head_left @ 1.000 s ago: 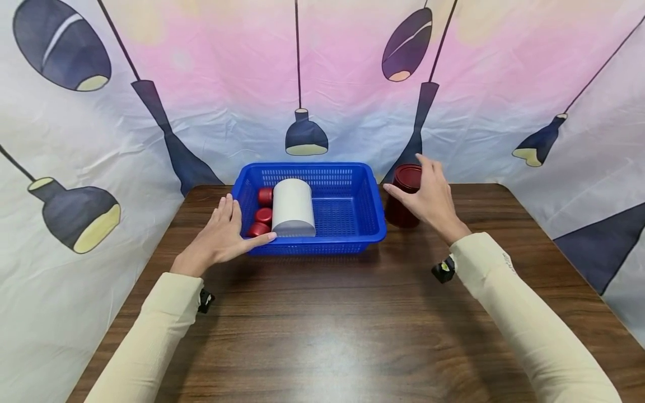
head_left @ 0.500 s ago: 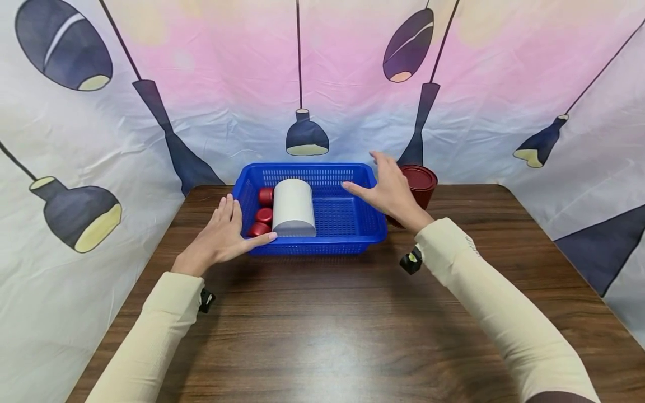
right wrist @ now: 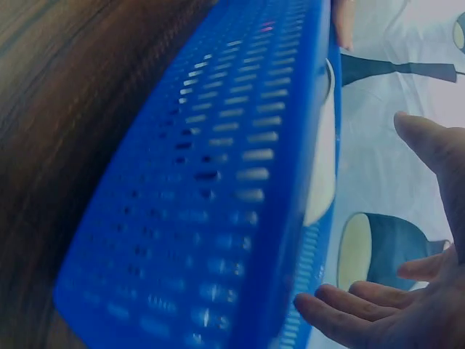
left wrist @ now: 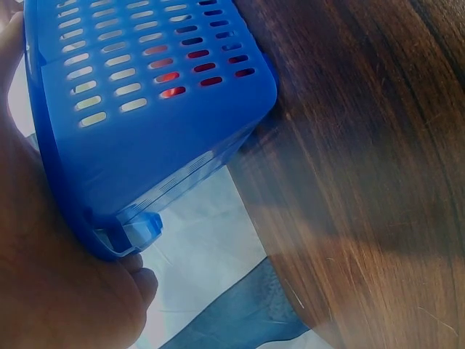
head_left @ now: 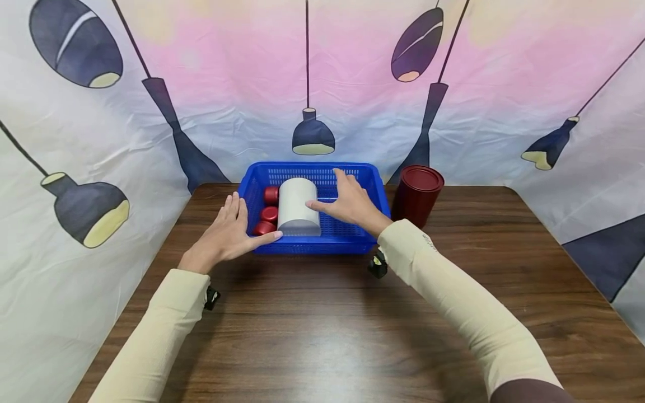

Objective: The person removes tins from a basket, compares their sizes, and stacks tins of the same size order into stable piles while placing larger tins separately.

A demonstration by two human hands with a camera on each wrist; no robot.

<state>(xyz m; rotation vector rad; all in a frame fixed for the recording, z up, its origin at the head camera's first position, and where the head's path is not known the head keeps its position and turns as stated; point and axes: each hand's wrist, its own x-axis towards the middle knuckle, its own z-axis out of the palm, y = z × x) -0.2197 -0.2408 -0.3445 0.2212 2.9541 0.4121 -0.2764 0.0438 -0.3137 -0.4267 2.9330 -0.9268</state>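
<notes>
A blue plastic basket (head_left: 347,244) with slotted walls stands at the back of the table. Inside it, a white cylinder (head_left: 297,202) lies on its side, and three small red round pieces (head_left: 269,214) line the left end. My left hand (head_left: 228,232) rests on the basket's front left corner, thumb along the front rim; the left wrist view shows that hand against the rim of the basket (left wrist: 145,138). My right hand (head_left: 353,201) hovers over the basket, thumb and fingers spread, holding nothing. Its thumb overlaps the white cylinder's right side in the head view.
A dark red lidded can (head_left: 418,196) stands upright on the table to the right of the basket. The brown wooden table (head_left: 302,324) extends toward me. A printed cloth (head_left: 242,84) with lamp pictures hangs right behind the table's far edge.
My right hand has moved left from the red can to above the basket, its fingers spread. The can stands where it was. My left hand stays at the basket's corner.
</notes>
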